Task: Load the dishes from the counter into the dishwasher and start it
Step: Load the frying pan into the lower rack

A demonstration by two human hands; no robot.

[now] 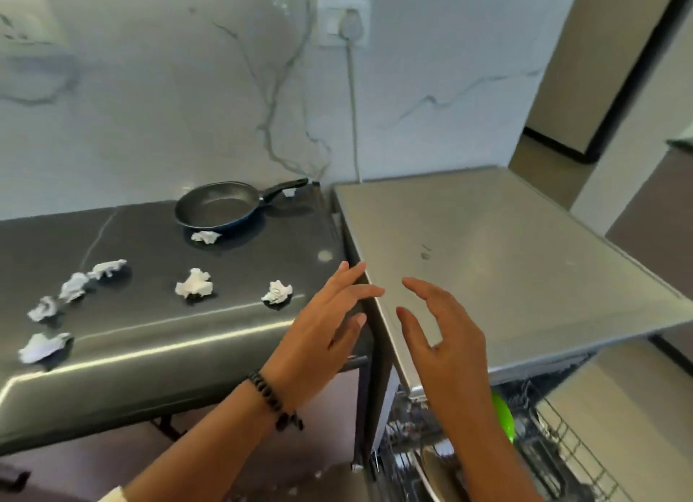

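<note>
Both hands hang empty in the lower middle of the frame, fingers spread and loose: the left hand [326, 325], with a dark beaded bracelet [272, 398] at the wrist, over the right edge of the dark, glossy steel counter [142, 325], and the right hand [446, 340] over the near left corner of the brushed-steel dishwasher top [506, 254]. Neither grasps anything.

The one dish left on the counter is a dark non-stick frying pan with a black handle [221, 207], in the middle of the frame near the marble wall, well apart from both hands. At lower right the wire dishwasher rack [562, 438] is pulled out below the top, with a bright green item [502, 419] in it; the rest of its load is too blurred to name.

My guess is the pan goes next. The reach to it is long, and lifted by the handle alone it could tip or knock the counter edge. One crumpled white paper scrap [205, 237] lies against its front rim and could be dragged along with it.

Counting: one pan, one rack in view, and eight paper scraps, namely four in a cluster at far left, two mid-counter, one at the pan's rim and one small one by its handle.
</note>
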